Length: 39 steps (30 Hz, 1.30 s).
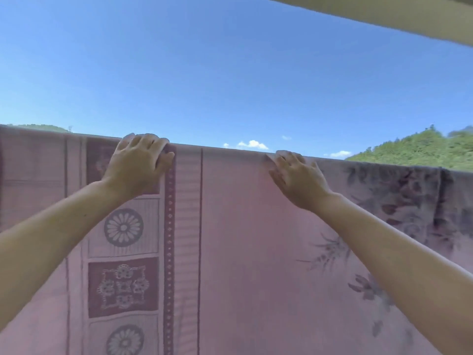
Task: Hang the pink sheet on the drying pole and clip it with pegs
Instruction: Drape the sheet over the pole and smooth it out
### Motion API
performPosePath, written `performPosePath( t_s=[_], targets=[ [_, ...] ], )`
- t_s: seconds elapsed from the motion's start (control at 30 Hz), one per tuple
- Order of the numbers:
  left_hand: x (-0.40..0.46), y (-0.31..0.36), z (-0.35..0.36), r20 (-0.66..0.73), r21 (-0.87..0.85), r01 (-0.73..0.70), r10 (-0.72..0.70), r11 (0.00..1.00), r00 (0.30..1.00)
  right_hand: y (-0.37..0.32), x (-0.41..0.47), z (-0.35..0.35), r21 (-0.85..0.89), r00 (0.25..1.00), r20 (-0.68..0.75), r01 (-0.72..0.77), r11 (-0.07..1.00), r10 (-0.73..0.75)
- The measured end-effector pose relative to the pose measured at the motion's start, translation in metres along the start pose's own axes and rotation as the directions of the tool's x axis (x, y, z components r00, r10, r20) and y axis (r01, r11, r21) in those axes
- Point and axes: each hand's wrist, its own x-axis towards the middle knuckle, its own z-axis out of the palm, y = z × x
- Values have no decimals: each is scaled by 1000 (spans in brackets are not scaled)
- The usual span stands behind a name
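Pink sheet (230, 239): thin woven cloth draped over a straight top line that crosses the middle of the frame, sloping slightly down to the right; it fills the whole lower half. The pole itself is covered by the fold and cannot be made out.
Sheet pattern: at lower left, a column of square panels with round daisy-like medallions and a darker plum square of small rosettes; beside it a narrow dark band of pale diamonds, then a ribbed stripe, then a plain pink field with faint leafy sprays toward lower right.
Left hand (139, 163): at centre left, on the top fold, fingers curled over the ridge, thumb against the front of the cloth, gripping it.
Right hand (297, 175): right of centre, laid on the same ridge, fingers fairly straight and spread, pressing the cloth flat; the fingertips are blurred.
Hands: well apart along the fold, both forearms bare.
Darker cloth (399, 190): at right, a dusky floral piece with a fuzzier look, hanging on the same line just beside the sheet.
Beyond: clear blue sky, small white clouds, green wooded hills (419, 149) at right, a pale beam (384, 14) across the upper right corner.
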Motion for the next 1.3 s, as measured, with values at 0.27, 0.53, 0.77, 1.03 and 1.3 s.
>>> performPosePath(
  t_s=[0.27, 0.53, 0.77, 1.03, 1.3],
  targets=[
    [77, 269, 68, 104, -151, -240, 257, 959, 961, 194, -108, -21, -68, 987, 94, -128, 989, 134],
    [140, 455, 130, 95, -102, -343, 352, 934, 931, 355, -177, -10, -94, 940, 105, -314, 945, 323],
    [203, 573, 176, 22, -127, -299, 305, 946, 952, 484, -141, 24, -141, 973, 43, -220, 965, 228],
    [227, 653, 198, 11, -15, -306, 306, 952, 952, 583, -111, 57, -83, 999, -26, 16, 996, -18],
    [213, 642, 196, -82, 67, -6, 12, 998, 997, 686, -124, 64, -60, 957, -183, 216, 974, -224]
  ],
)
